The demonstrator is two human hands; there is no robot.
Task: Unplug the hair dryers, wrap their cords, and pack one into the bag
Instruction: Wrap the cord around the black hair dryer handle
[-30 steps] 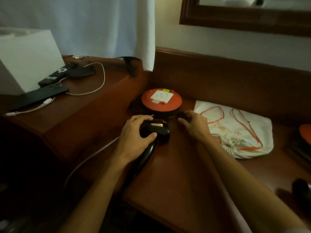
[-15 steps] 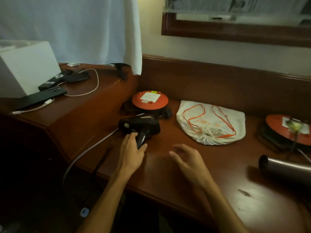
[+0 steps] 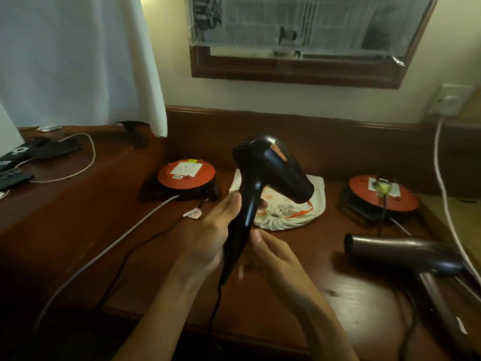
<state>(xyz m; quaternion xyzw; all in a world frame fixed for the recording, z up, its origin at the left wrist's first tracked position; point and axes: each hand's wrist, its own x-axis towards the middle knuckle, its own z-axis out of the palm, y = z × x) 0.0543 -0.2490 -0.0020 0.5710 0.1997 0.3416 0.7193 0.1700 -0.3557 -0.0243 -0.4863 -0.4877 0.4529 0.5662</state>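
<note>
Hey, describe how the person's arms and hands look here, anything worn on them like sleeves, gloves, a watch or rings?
Both forearms are bare as far as the frame shows: no sleeves, no gloves. The left hand and the right hand show no rings, and neither wrist carries a watch or band. The right hand is slightly motion-blurred, so a thin ring there could go unnoticed. No markings or cables appear on either arm.
</note>
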